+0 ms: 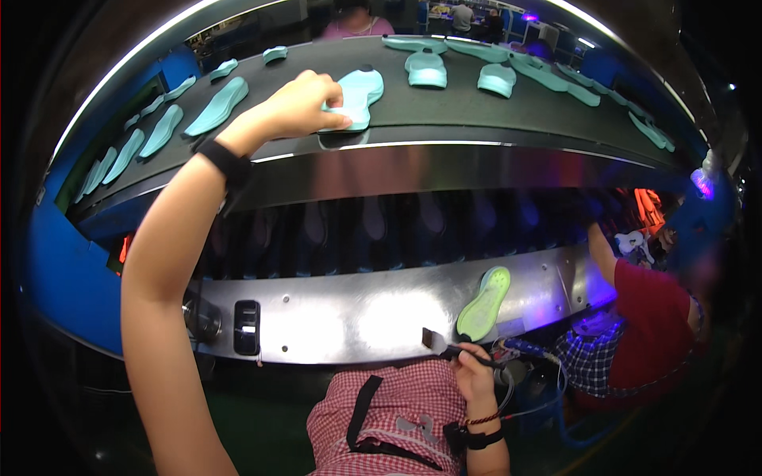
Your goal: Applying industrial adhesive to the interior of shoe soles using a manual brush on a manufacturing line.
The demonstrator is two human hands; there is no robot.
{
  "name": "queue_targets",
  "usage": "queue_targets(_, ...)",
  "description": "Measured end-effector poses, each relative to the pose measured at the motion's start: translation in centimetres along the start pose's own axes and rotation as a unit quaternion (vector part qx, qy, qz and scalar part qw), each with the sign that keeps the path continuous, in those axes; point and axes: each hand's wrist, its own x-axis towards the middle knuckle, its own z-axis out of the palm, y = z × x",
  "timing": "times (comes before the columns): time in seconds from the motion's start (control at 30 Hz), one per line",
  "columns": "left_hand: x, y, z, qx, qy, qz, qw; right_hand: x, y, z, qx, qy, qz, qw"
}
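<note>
My left hand (298, 107) reaches up to the belt, with thumb and fingers closed on the edge of a pale turquoise shoe sole (363, 91). That sole is still over the dark conveyor belt (452, 111), near its front edge. Low in front of my body, my right hand (476, 374) is closed round the dark handle of a flat brush (435, 343). The brush's bristles point left over the edge of the metal ledge (341, 317). Just beyond the brush, a yellow-green shoe sole (484, 304) lies on the ledge.
Several turquoise soles lie along the belt, including one sole (217, 107) left of my hand and another (426, 70) to its right. A black phone-like object (247, 327) and a clear cup (202, 319) sit at the ledge's left. A co-worker in red (655, 317) is close on the right.
</note>
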Motion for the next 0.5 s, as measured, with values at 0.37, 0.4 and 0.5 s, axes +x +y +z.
queue_targets(0.37,-19.0,6.6,9.3,-0.892,0.118,-0.194,0.390,1.1,-1.9,2.3,-0.056,-0.016,-0.093,0.994)
queue_targets(0.4,-21.9,6.0,11.2,-0.929,0.091,-0.148,0.327,1.0,-2.0,2.5,-0.057,-0.021,-0.088,0.994)
queue_targets(0.5,-27.7,11.6,13.2,-0.931,0.109,-0.161,0.309,0.7,-1.0,3.3,-0.063,-0.023,-0.076,0.995)
